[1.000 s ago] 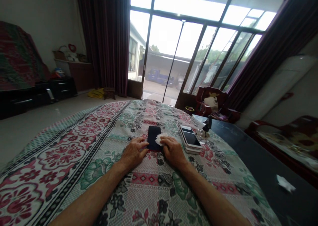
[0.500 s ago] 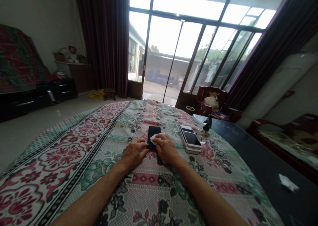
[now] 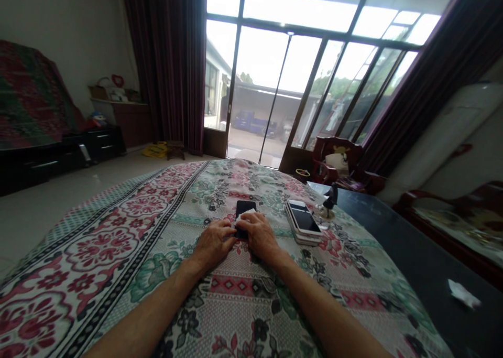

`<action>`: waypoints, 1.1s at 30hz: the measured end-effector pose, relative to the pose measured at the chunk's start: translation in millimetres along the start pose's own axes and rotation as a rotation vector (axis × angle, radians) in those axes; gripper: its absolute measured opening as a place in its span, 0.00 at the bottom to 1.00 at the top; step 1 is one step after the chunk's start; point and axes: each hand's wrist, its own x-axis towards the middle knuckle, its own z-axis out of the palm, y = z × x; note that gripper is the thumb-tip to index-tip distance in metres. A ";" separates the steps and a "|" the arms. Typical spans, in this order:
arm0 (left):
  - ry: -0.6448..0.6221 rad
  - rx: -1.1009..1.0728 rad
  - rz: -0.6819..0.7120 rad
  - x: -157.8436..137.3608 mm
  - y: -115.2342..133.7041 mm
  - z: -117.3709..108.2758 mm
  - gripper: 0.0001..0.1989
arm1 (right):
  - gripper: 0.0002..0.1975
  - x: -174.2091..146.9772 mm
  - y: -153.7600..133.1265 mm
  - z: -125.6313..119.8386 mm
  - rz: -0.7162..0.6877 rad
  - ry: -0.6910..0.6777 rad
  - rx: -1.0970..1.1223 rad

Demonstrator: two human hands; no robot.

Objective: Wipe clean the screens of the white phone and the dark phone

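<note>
A dark smartphone (image 3: 245, 205) lies flat on the patterned cloth (image 3: 231, 284) in front of me. My left hand (image 3: 214, 241) rests at its near left side, the fingers bent and closed on the phone's edge. A crumpled white tissue (image 3: 244, 215) is pinched in my right hand (image 3: 260, 236), which presses it against the phone's screen. The hand and tissue cover much of the phone's middle and right side. To the right lies a stack of phones (image 3: 304, 221), the top one with a white frame and a dark screen.
A small dark figurine (image 3: 328, 201) stands beyond the stack. Another crumpled tissue (image 3: 464, 294) lies on the dark tabletop (image 3: 396, 248) at the right. Past the table are a carved wooden chair (image 3: 338, 156), glass doors (image 3: 255, 96) and a purple curtain (image 3: 168, 64).
My right hand has slid the tissue a little to the left across the phone's screen. My left hand stays at the phone's edge. The whole view has shifted slightly.
</note>
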 end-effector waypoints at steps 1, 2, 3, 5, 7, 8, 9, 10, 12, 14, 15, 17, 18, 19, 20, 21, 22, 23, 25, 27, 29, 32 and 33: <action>-0.002 0.002 0.001 0.0 -0.1 0.0 0.08 | 0.13 0.4 0.3 0.4 -0.009 -0.020 -0.011; -0.004 0.004 0.000 0.0 -0.1 -0.1 0.08 | 0.13 0.6 0.7 0.4 -0.014 -0.034 -0.022; -0.004 0.006 -0.003 -0.1 -0.1 -0.1 0.08 | 0.14 0.7 1.1 -0.1 -0.015 -0.041 -0.031; 0.000 0.009 -0.009 -0.7 0.1 -0.1 0.09 | 0.14 0.7 1.6 -2.5 -0.005 -0.044 -0.047; 0.018 0.009 -0.016 -1.4 0.5 0.1 0.09 | 0.15 0.5 2.9 -7.0 0.037 -0.044 -0.070; 0.030 0.007 -0.020 -1.7 0.7 0.1 0.09 | 0.16 0.2 4.4 -10.1 0.076 -0.046 -0.088; 0.039 0.005 -0.021 -1.9 1.0 0.2 0.09 | 0.16 -0.3 6.6 -13.6 0.123 -0.052 -0.110; 0.043 0.005 -0.022 -2.0 1.3 0.1 0.09 | 0.17 -1.0 9.5 -17.5 0.174 -0.060 -0.137; 0.045 0.006 -0.026 -1.9 2.0 -0.2 0.09 | 0.18 -3.2 17.0 -25.4 0.263 -0.068 -0.189; 0.037 0.005 -0.029 -1.7 2.5 -0.7 0.09 | 0.19 -5.9 24.8 -31.8 0.310 -0.055 -0.219; 0.033 0.003 -0.030 -1.6 2.7 -0.9 0.08 | 0.20 -7.1 27.8 -33.9 0.318 -0.042 -0.221; 0.033 0.001 -0.030 -1.6 2.4 -0.8 0.08 | 0.22 -8.7 30.2 -35.2 0.309 -0.011 -0.204; 0.035 0.003 -0.030 -1.7 2.1 -0.6 0.08 | 0.23 -9.0 29.3 -34.5 0.294 0.001 -0.186; 0.038 0.006 -0.030 -1.9 1.6 -0.2 0.08 | 0.23 -9.1 26.9 -33.2 0.271 0.012 -0.163; 0.040 0.009 -0.030 -2.1 1.1 0.1 0.08 | 0.22 -9.1 23.1 -31.3 0.243 0.021 -0.136; 0.042 0.012 -0.030 -2.2 0.6 0.5 0.08 | 0.21 -9.1 18.3 -29.0 0.214 0.028 -0.106; 0.043 0.013 -0.029 -2.2 0.0 0.7 0.08 | 0.19 -9.2 12.8 -26.6 0.182 0.031 -0.075; 0.040 0.012 -0.024 -2.2 -0.5 0.8 0.08 | 0.18 -9.4 7.1 -24.1 0.143 0.025 -0.046; 0.031 0.003 -0.008 -1.9 -1.2 0.7 0.09 | 0.15 -10.2 -3.1 -19.6 0.050 -0.013 -0.001; 0.022 -0.007 0.007 -1.7 -1.3 0.2 0.09 | 0.12 -10.8 -9.1 -16.4 -0.023 -0.064 0.015; 0.026 -0.011 0.003 -1.7 -0.8 -0.3 0.09 | 0.12 -10.6 -8.8 -15.3 -0.035 -0.090 0.001; 0.040 -0.007 -0.019 -2.2 0.3 -0.3 0.08 | 0.15 -9.4 2.7 -18.7 0.069 -0.075 -0.074; 0.045 -0.006 -0.022 -2.4 0.5 0.0 0.08 | 0.16 -9.3 8.4 -21.2 0.124 -0.078 -0.111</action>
